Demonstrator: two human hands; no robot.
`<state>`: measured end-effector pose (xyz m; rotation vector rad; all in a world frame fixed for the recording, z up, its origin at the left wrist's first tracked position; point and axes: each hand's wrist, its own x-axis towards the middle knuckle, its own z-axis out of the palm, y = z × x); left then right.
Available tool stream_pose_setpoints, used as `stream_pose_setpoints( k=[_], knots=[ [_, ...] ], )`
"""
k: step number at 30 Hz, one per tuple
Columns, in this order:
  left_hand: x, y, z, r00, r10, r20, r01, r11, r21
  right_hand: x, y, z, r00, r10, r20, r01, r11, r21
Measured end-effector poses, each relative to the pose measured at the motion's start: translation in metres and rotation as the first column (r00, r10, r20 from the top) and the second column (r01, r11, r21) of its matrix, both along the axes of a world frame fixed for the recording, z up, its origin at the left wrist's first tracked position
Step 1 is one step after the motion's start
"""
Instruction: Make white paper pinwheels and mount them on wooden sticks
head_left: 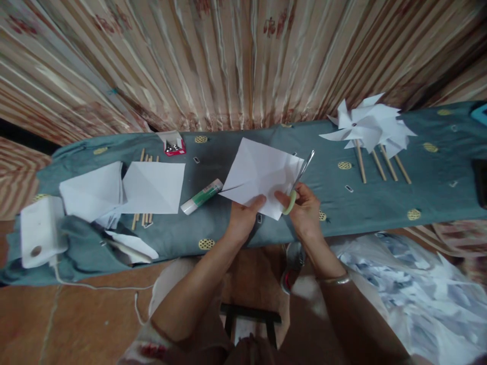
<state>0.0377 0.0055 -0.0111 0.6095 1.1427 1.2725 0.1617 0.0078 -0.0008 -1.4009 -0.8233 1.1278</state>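
Observation:
A square sheet of white paper (262,167) with fold creases lies tilted before me, a slit cut in from its left corner. My left hand (244,215) pinches its lower edge, thumb on top. My right hand (304,208) has its fingers in the pale green handle of the scissors (292,197), whose blades point up and away along the sheet's right corner. The right thumb and fingers also touch the paper. Whether the blades are closed on the paper I cannot make out. A green and white glue stick (201,196) lies just left of the sheet.
Left on the cloth-covered table (198,228) are more paper squares (155,185) over wooden sticks (142,157), a red box of pins (175,144) and a white power block (41,230). Paper pinwheels (369,124) on sticks lie right. A plastic bag of paper scraps (418,289) stands below.

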Motion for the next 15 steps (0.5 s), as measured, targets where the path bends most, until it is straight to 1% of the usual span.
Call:
stream_pose_setpoints(
  k=[5,8,11,12,15],
  knots=[
    [-0.006,0.007,0.007,0.999,0.041,-0.009,-0.04,0.996,0.084,0.001,-0.007,0.006,0.991,0.12,0.057,-0.121,0.993,0.003],
    [-0.013,0.014,0.01,0.997,0.075,-0.032,-0.07,0.99,0.125,0.004,-0.016,0.011,0.956,0.268,0.118,-0.269,0.963,-0.009],
    [-0.021,0.02,0.011,0.992,0.121,-0.033,-0.114,0.98,0.166,0.01,-0.026,0.014,0.896,0.436,0.081,-0.432,0.9,-0.062],
    [-0.023,0.022,0.012,0.99,0.136,-0.03,-0.129,0.977,0.172,0.013,-0.029,0.013,0.869,0.491,0.055,-0.486,0.87,-0.085],
    [-0.029,0.026,0.012,0.986,0.166,-0.019,-0.16,0.971,0.177,0.02,-0.038,0.01,0.761,0.649,-0.013,-0.644,0.753,-0.138]
  ],
)
